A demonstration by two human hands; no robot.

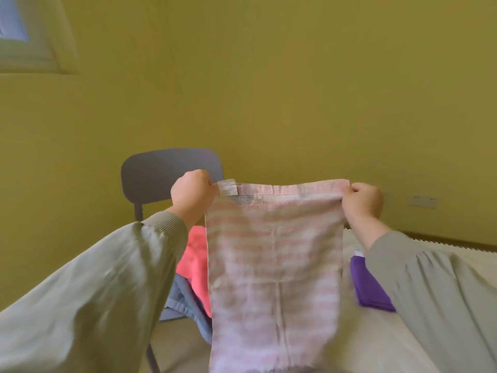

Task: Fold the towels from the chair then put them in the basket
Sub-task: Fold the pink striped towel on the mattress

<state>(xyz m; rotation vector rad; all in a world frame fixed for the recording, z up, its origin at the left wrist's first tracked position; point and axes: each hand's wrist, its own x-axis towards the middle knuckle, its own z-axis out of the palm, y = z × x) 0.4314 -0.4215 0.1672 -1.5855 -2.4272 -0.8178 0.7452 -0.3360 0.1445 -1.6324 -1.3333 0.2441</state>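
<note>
My grey-green sleeves (94,292) fill the lower corners of the frame. Between them hangs a pink striped towel (274,265), held up in the air at the centre, its lower edge running out of the bottom of the frame. My left hand (191,195) has its fingers curled round the towel's top left corner, just beside a small pale label (228,187) sewn at the hem. My right hand (363,203) pinches the top right corner, so the top edge is stretched flat between them.

Behind the towel on the left, a coral towel (195,262) and a blue towel (185,300) lie heaped on the seat of a grey chair (161,176). On the right, a folded purple towel (371,289) rests on a pale surface (336,345). Farthest back is the yellow-green wall (269,90), with a socket (423,201) at the right and a window (16,30) in the upper left corner.
</note>
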